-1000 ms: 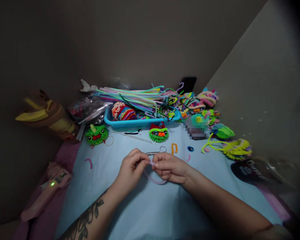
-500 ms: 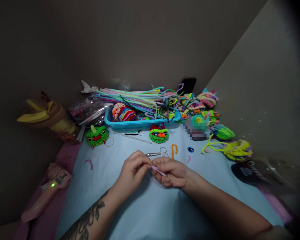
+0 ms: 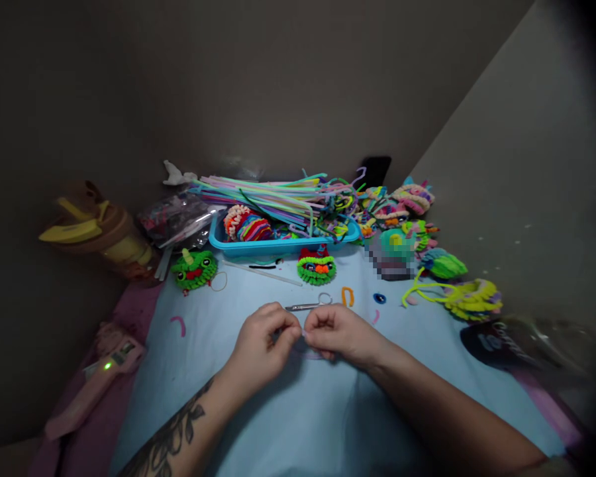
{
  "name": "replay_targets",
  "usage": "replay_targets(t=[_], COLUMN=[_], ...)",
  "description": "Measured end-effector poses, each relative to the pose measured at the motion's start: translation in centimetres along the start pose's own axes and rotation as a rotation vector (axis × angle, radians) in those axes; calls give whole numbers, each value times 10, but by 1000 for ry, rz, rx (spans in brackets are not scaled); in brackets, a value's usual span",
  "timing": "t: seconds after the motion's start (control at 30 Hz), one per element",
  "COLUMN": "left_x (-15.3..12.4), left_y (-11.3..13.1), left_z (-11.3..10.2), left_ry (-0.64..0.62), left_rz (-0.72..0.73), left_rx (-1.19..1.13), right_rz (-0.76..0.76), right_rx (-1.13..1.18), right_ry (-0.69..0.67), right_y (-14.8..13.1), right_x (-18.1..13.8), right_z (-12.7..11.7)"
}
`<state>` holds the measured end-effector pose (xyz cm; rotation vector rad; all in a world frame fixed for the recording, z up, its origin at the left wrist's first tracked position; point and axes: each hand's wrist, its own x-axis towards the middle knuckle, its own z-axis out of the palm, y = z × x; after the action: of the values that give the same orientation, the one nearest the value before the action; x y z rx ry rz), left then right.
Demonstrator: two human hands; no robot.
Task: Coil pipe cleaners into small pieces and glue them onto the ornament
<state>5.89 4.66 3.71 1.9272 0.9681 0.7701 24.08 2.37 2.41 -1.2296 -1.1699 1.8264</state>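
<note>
Fingertips of my left hand [image 3: 264, 339] pinch a thin lilac pipe cleaner [image 3: 310, 356]. My right hand [image 3: 346, 335] pinches it too, close beside the left, thumb against the fingers. A curve of the pipe cleaner hangs below both hands, while most of the rest is hidden by my fingers. Just beyond my knuckles lie small metal scissors [image 3: 304, 307], partly covered by the right hand. To their right is a bent orange pipe cleaner piece [image 3: 347, 297], with a short pink piece [image 3: 376, 317] and a blue toy eye [image 3: 379, 299] near it.
A blue tray [image 3: 278, 249] full of pipe cleaners [image 3: 263, 192] stands against the wall. Green fuzzy heads [image 3: 195, 270] sit before it. At left are a pink glue gun [image 3: 97, 381] and a brown cup [image 3: 124, 242]; finished fuzzy pieces [image 3: 471, 299] lie at right.
My right hand has turned and curled in, its fingers now pinching at the left fingertips. The lilac strip that crossed the right palm is mostly hidden.
</note>
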Motion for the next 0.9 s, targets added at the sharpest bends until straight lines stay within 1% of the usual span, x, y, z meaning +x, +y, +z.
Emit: replay_targets(t=[0.07, 0.1, 0.17, 0.23, 0.3, 0.37, 0.43, 0.57, 0.63, 0.7, 0.77, 0.83, 0.9], left_x=[2, 3, 5, 7, 8, 9, 9, 10, 10, 9, 8, 7, 4], left_y=[2, 3, 3, 3, 1, 0, -1, -4, -6, -8, -9, -8, -7], left_z=[-1, -2, -3, -3, -3, -4, -4, -3, -1, 1, 3, 5, 6], left_ry=[-38, -60, -106, -148, -169, -172, -155, -68, -49, -59, -69, -45, 12], left_rz=[-110, -180, -326, -444, -508, -534, -535, -490, -474, -456, -430, -388, -292], left_rx=[-41, -81, -192, -313, -401, -461, -501, -489, -473, -479, -478, -390, -173], right_rz=[-102, -177, -372, -564, -700, -775, -779, -693, -717, -765, -780, -746, -700], right_rx=[-242, -373, -627, -838, -976, -1040, -1025, -893, -876, -892, -904, -898, -886], right_ry=[87, 126, 180, 195, 195, 206, 226, 280, 312, 356, 406, 455, 494], right_y=[-6, -8, -11, -11, -8, -5, -4, -3, -1, 3, 6, 9, 10], right_x=[-3, -5, -7, -7, -7, -6, -5, -3, -2, 0, 2, 3, 3], right_z=[1, 1, 2, 1, 0, -1, -2, -1, 0, 1, 2, 2, 2])
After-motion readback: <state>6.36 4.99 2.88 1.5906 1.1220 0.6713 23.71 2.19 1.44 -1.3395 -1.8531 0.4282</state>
